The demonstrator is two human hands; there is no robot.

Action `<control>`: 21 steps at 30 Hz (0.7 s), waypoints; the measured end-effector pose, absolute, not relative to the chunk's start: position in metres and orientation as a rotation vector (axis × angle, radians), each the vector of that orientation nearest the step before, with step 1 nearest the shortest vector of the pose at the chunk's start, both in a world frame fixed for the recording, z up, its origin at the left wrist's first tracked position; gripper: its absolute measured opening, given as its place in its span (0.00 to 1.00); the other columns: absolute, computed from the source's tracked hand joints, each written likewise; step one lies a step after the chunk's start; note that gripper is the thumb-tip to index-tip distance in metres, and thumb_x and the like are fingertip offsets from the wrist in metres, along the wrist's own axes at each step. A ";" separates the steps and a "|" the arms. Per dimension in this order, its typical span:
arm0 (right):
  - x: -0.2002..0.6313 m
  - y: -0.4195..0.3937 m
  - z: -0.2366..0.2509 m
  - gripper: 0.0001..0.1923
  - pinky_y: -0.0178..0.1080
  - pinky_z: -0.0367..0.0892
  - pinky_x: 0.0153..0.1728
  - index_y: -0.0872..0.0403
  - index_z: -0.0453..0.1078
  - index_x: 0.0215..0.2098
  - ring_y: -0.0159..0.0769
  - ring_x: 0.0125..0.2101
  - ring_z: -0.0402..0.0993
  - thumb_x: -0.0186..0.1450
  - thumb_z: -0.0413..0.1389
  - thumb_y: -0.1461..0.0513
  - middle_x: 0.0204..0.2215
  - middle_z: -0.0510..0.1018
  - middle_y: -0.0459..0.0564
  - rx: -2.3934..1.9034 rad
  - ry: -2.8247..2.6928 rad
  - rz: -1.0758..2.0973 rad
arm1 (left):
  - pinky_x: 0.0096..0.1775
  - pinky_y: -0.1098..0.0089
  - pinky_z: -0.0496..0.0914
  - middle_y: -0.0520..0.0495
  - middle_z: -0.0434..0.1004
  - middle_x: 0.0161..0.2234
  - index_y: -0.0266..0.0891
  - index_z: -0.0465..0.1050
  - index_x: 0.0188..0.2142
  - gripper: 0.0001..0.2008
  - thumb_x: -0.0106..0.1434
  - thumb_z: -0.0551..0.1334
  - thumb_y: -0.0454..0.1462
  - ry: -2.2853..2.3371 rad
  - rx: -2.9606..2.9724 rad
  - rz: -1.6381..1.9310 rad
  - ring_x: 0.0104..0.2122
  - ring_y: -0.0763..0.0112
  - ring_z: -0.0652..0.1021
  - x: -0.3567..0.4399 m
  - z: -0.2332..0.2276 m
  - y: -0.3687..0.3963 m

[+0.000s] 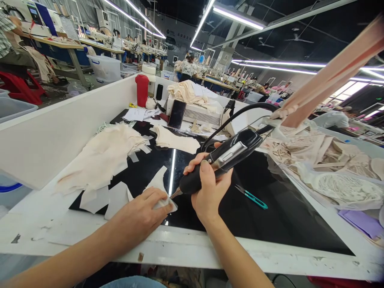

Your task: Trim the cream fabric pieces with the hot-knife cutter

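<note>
My right hand (211,182) is closed around a black corded handheld tool (237,151) with a silver lever and a thin metal tip. The tip points down-left and meets the edge of a small white fabric piece (158,180). Under my left hand (147,210) that piece is gripped and pressed against the glossy black board (282,212), with the fingers bent over it. Which fingertips touch the cloth underneath cannot be seen. A peach fabric strip (333,76) runs from the tool's rear up to the right.
Cream fabric pieces (102,156) are heaped at left, with a small stack (177,140) behind. Teal thread snips (252,197) lie on the board at right. A phone (177,114) leans on a vented box (202,116). Beige garments (327,160) pile at right. A red cup (142,91) stands behind.
</note>
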State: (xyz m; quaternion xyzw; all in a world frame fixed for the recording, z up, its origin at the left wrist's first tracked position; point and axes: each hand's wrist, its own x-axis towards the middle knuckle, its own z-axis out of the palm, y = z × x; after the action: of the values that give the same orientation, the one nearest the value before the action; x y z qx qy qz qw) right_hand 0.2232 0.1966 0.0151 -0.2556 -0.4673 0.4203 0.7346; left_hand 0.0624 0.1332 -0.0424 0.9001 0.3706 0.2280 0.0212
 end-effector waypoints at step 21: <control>0.231 0.177 0.013 0.19 0.37 0.71 0.29 0.45 0.63 0.53 0.29 0.25 0.71 0.67 0.62 0.60 0.31 0.75 0.39 -0.541 -1.085 0.916 | 0.48 0.53 0.78 0.37 0.79 0.44 0.30 0.74 0.50 0.16 0.77 0.48 0.30 1.155 3.012 0.739 0.47 0.54 0.79 0.068 -0.041 0.124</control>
State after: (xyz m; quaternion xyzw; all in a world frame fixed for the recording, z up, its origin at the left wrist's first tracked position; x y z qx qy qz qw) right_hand 0.2314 0.1772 0.0127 -0.2452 -0.4920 0.4154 0.7248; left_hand 0.0676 0.1240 -0.0407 0.9069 0.3478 0.2225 -0.0840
